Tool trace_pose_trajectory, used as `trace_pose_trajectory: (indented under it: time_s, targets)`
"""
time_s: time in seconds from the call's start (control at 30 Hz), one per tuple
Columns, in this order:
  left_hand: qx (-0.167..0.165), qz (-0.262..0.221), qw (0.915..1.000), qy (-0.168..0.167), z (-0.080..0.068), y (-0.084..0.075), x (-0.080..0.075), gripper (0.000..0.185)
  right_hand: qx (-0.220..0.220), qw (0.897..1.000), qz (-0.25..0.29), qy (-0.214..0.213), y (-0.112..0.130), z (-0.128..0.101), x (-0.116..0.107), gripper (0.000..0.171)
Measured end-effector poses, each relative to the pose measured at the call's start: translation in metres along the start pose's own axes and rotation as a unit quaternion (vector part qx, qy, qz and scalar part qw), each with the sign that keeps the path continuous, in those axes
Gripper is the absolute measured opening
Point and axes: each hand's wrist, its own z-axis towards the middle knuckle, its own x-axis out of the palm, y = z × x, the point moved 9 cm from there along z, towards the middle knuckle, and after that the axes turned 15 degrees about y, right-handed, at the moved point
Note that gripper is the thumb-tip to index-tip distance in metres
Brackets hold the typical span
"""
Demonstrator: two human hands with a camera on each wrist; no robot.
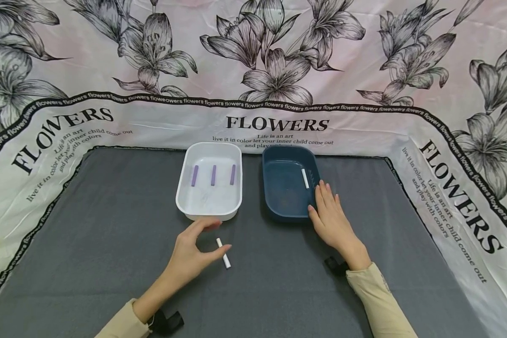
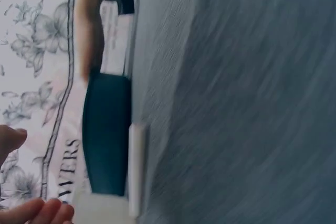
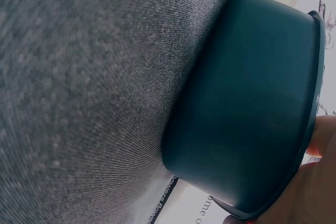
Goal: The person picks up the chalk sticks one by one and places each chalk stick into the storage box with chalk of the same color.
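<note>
A white chalk stick [image 1: 223, 253] [image 2: 136, 169] lies on the grey cloth [image 1: 110, 234] in front of the white tray [image 1: 186, 199]. My left hand [image 1: 217, 236] hovers just over it, thumb and forefinger spread apart, thumb tip close to the stick; its fingertips [image 2: 42, 211] are apart from the stick in the left wrist view. My right hand [image 1: 327, 206] lies with straight fingers against the right rim of the dark blue tray [image 1: 274, 206] [image 3: 247, 108]. One white chalk stick [image 1: 305, 178] lies in the blue tray. Three purple chalk sticks [image 1: 213, 175] lie in the white tray.
The two trays stand side by side at the back of the grey cloth. A flower-printed sheet [image 1: 279, 70] rises behind it and wraps both sides. Black wrist straps [image 1: 169, 323] sit at both sleeves.
</note>
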Motion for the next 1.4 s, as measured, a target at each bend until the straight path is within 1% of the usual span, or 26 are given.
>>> trace_pose_trajectory:
  time_s: [0.13, 0.3, 0.33, 0.43, 0.5, 0.63, 0.73, 0.87, 1.17, 1.23, 1.4]
  targets:
    - [-0.050, -0.024, 0.9983, 0.017, -0.006, 0.012, 0.014, 0.062, -0.002, 1.000, -0.001, -0.005, 0.001, 0.000, -0.001, 0.067]
    - [-0.097, -0.046, 0.9921, 0.066, -0.014, 0.028, 0.035, 0.082, -0.003, 1.000, -0.002, -0.009, 0.001, 0.000, -0.002, 0.066]
    - [-0.104, -0.042, 0.9908, 0.076, -0.016, 0.031, 0.039, 0.085, -0.003, 1.000, -0.001, -0.008, 0.001, 0.000, -0.002, 0.067]
    - [-0.107, -0.016, 0.9889, 0.102, -0.020, 0.036, 0.051, 0.094, -0.001, 1.000, 0.001, -0.005, 0.001, 0.000, -0.001, 0.067]
    - [-0.100, 0.009, 0.9893, 0.106, -0.021, 0.037, 0.054, 0.098, -0.002, 1.000, 0.002, -0.004, 0.000, 0.000, -0.001, 0.067]
    - [-0.088, 0.044, 0.9907, 0.094, -0.022, 0.037, 0.055, 0.098, -0.003, 1.000, 0.005, -0.002, 0.000, -0.001, -0.001, 0.067]
    - [-0.090, 0.066, 0.9906, 0.080, -0.022, 0.037, 0.053, 0.095, -0.005, 1.000, 0.006, 0.000, 0.000, -0.001, -0.001, 0.067]
    - [-0.096, 0.080, 0.9896, 0.072, -0.022, 0.037, 0.051, 0.088, -0.004, 1.000, 0.005, -0.001, -0.001, -0.002, 0.000, 0.067]
    - [-0.103, 0.075, 0.9887, 0.079, -0.021, 0.038, 0.050, 0.083, -0.007, 1.000, 0.007, -0.007, -0.001, -0.002, 0.000, 0.067]
    - [-0.105, 0.067, 0.9887, 0.082, -0.020, 0.039, 0.050, 0.081, -0.007, 1.000, 0.009, -0.008, -0.002, -0.002, 0.000, 0.066]
    - [-0.136, 0.038, 0.9857, 0.091, -0.019, 0.044, 0.050, 0.078, -0.005, 1.000, 0.005, -0.006, -0.002, 0.000, 0.001, 0.067]
